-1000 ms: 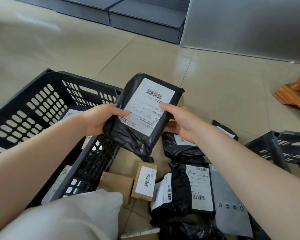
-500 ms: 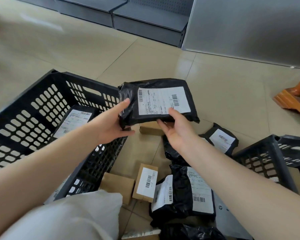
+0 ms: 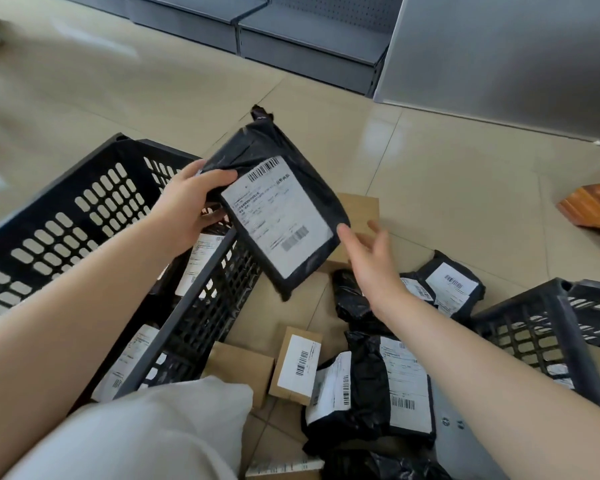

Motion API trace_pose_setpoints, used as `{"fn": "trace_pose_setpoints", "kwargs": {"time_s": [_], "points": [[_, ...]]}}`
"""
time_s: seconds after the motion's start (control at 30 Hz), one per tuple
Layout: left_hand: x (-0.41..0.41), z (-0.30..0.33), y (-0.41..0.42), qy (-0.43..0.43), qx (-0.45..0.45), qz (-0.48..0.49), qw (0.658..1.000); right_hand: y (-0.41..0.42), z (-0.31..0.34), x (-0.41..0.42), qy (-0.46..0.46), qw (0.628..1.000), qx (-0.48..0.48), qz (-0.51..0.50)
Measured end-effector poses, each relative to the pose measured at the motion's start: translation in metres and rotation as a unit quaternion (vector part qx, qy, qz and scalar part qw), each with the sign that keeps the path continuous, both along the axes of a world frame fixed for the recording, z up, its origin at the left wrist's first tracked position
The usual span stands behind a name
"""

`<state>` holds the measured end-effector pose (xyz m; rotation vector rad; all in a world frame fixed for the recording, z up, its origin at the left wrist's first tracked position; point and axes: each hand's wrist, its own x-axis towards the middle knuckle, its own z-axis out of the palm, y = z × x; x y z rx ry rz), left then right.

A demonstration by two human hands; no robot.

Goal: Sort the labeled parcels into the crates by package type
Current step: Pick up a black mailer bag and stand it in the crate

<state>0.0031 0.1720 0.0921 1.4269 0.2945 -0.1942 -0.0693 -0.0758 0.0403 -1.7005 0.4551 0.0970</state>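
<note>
Presently we note the left hand gripping the black parcel by its upper corner, tilted above the near rim of the left crate. The right hand, fingers spread and holding nothing, sits just beside the parcel's lower edge. Below it, more parcels lie on the floor.

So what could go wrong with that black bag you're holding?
The black bag is gripped by the left hand alone, at one corner, while the right hand is open beside it, so it might slip. It hangs over the left crate's rim, not inside, so it could drop onto the small boxes on the floor.
</note>
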Motion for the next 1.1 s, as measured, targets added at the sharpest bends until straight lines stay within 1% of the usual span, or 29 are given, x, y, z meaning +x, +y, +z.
{"fn": "trace_pose_setpoints", "kwargs": {"time_s": [0.07, 0.13, 0.17, 0.23, 0.4, 0.53, 0.67, 0.77, 0.9, 0.97, 1.0, 1.03, 1.1], "points": [[0.000, 0.003, 0.006, 0.013, -0.002, -0.052, 0.999, 0.001, 0.008, 0.005, -0.065, 0.994, -0.067, 0.063], [0.001, 0.005, 0.009, 0.031, -0.018, -0.078, 0.996, 0.008, 0.015, 0.010, -0.080, 0.983, -0.106, 0.128], [0.001, 0.006, 0.010, 0.037, -0.024, -0.080, 0.996, 0.012, 0.017, 0.012, -0.069, 0.980, -0.102, 0.156], [0.002, 0.009, 0.010, 0.036, -0.027, -0.081, 0.996, 0.022, 0.019, 0.015, -0.048, 0.979, -0.072, 0.182], [0.003, 0.006, 0.027, 0.033, -0.033, -0.045, 0.998, 0.051, 0.017, 0.019, -0.041, 0.985, -0.025, 0.163], [-0.003, -0.002, 0.045, 0.050, 0.030, -0.065, 0.996, 0.082, 0.017, 0.021, -0.031, 0.989, 0.031, 0.142], [-0.013, -0.011, 0.064, 0.076, 0.096, -0.080, 0.989, 0.119, 0.013, 0.020, -0.028, 0.989, 0.013, 0.147], [-0.018, -0.012, 0.091, 0.078, 0.108, -0.066, 0.989, 0.141, 0.009, 0.015, -0.010, 0.980, 0.006, 0.197], [-0.026, -0.015, 0.135, 0.103, 0.121, -0.041, 0.986, 0.161, 0.006, 0.006, 0.004, 0.950, -0.066, 0.304], [-0.031, -0.021, 0.154, 0.134, 0.130, -0.041, 0.982, 0.166, 0.000, 0.001, -0.007, 0.933, -0.148, 0.329], [-0.034, -0.025, 0.163, 0.152, 0.133, -0.044, 0.978, 0.168, -0.004, -0.001, -0.021, 0.916, -0.211, 0.341], [-0.038, -0.030, 0.172, 0.168, 0.135, -0.045, 0.975, 0.169, -0.007, -0.003, -0.040, 0.890, -0.276, 0.361], [-0.046, -0.040, 0.184, 0.202, 0.137, -0.045, 0.969, 0.168, -0.013, -0.006, -0.070, 0.829, -0.377, 0.407]]}}
